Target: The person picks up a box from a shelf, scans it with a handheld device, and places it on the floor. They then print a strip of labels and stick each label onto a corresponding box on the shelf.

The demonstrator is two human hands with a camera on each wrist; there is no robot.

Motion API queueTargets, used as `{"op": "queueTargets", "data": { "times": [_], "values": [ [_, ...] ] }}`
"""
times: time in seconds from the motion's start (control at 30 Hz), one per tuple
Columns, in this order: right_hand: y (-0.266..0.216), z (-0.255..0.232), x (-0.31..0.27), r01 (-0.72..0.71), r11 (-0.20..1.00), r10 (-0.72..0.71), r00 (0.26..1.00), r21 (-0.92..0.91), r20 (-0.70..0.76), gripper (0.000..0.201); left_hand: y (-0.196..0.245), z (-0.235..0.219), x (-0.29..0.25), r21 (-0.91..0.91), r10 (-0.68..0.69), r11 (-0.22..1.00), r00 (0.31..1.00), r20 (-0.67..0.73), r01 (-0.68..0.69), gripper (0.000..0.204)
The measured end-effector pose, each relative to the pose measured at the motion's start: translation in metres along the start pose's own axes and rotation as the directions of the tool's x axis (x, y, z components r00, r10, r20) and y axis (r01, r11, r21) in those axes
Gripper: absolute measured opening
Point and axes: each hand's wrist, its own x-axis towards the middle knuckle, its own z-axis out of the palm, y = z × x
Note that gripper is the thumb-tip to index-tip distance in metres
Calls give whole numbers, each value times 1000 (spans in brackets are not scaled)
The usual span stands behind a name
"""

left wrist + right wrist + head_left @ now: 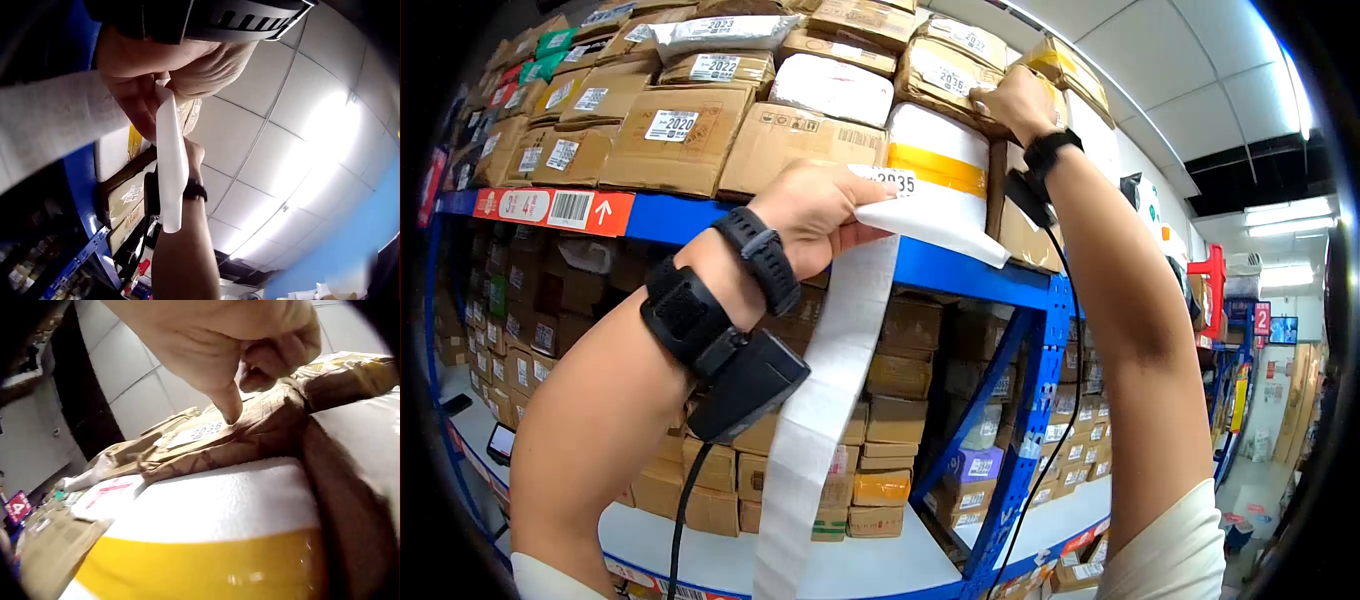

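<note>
My left hand (pixel 815 215) pinches a long white paper label strip (pixel 825 400) between thumb and fingers, in front of the upper shelf's edge. One length of the strip hangs down; a short curled end points right. Close to the thumb, a label ending in 35 shows against a white parcel with yellow tape (pixel 940 170). My right hand (pixel 1015 105) is up at a brown wrapped parcel (pixel 250 428) on top of the stack. In the right wrist view its straight thumb presses beside the 2036 label (pixel 201 432), while the other fingers are curled and hold nothing.
Cardboard boxes with number labels, such as one box (pixel 675 135), crowd the upper shelf. A blue shelf upright (pixel 1030 420) stands below the right arm. More boxes (pixel 895 430) fill the lower level. Black cables hang from both wrists. An aisle (pixel 1260 480) runs along the right.
</note>
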Motion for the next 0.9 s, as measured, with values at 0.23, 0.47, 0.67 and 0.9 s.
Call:
{"op": "queueTargets", "data": {
  "times": [0.23, 0.47, 0.67, 0.9],
  "values": [
    [-21, -21, -150, -24, 680, -470, 753, 733, 460, 37, -19, 0, -3, 120, 69, 989, 989, 131, -85, 20],
    [-25, -11, -164, 28, 747, -285, 916, 664, 281, 27, -40, 1, -4, 460, 187, 867, 980, 63, -194, 47],
    [-26, 16, -104, 56, 925, -88, 994, 376, 67, 43, -40, -16, -21, 250, -131, 961, 991, 24, 121, 52],
    [5, 2, -107, 29, 993, -20, 997, -115, 77, 47, -28, -41, -37, -21, -89, 996, 993, 73, 90, 37]
  ]
}}
